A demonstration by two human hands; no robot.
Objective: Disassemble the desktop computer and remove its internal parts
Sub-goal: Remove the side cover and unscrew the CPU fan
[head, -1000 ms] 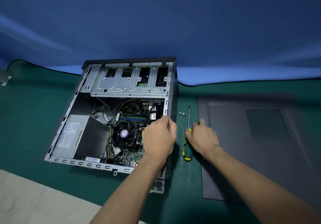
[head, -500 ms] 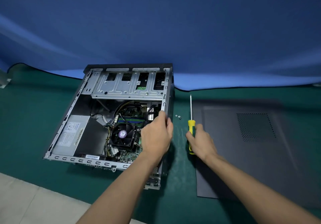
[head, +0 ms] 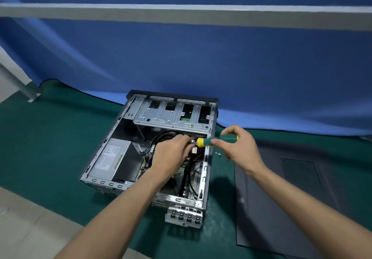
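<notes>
The open desktop case (head: 128, 116) lies on its side on the green mat. Its silver drive cage (head: 171, 116) is at the back and the grey power supply (head: 112, 158) at the left. My right hand (head: 239, 148) grips a green and yellow screwdriver (head: 217, 140) held level, tip pointing left into the case. My left hand (head: 171, 154) reaches inside over the motherboard and its fingertips meet the screwdriver's shaft near the tip; the hand hides the fan and the tip.
The removed dark side panel (head: 298, 194) lies flat on the mat to the right of the case. Two small screws (head: 218, 154) sit on the mat (head: 46, 148) between case and panel. A blue cloth hangs behind. The mat's front edge meets a pale floor at lower left.
My right hand picked the screwdriver up off the mat and swung it level over the case edge. My left hand left the case rim and moved inside to the tool's tip.
</notes>
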